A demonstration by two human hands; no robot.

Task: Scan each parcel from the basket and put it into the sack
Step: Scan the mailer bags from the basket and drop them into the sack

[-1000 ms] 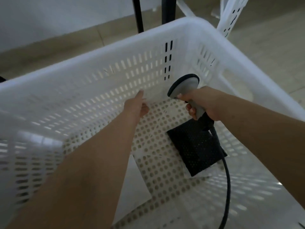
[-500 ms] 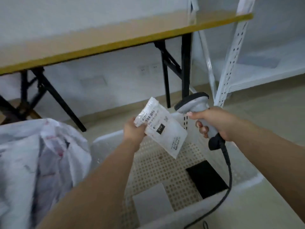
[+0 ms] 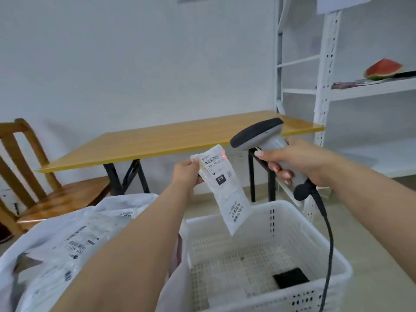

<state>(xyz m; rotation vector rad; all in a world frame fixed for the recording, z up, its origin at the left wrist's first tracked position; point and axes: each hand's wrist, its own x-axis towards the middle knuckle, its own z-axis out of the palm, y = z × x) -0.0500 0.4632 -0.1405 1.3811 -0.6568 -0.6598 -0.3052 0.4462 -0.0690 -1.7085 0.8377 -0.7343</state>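
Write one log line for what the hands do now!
left hand: holds parcel | right hand: aims scanner | red dot on barcode

— What colours are showing on that parcel [image 3: 225, 192]?

— It is showing white, with a black barcode, a small black patch reading 010 in white, and a red dot glowing beside the barcode.

— And the scanner [image 3: 261, 136]?

— Grey body, black along the head and at the butt, trailing a black cable [image 3: 327, 233].

— The basket [image 3: 315, 235]?

— White plastic, its walls and floor patterned with rows of slots and round holes; a black parcel [image 3: 291, 277] is lying inside.

— The sack [image 3: 33, 239]?

— White, holding pale parcels printed in black.

— Behind?

— The surface [image 3: 157, 140] is glowing honey-yellow on black legs, a wooden chair [image 3: 33, 176] is looking brown, the shelving [image 3: 324, 86] white, and a watermelon slice [image 3: 383, 69] is showing red with a green rind.
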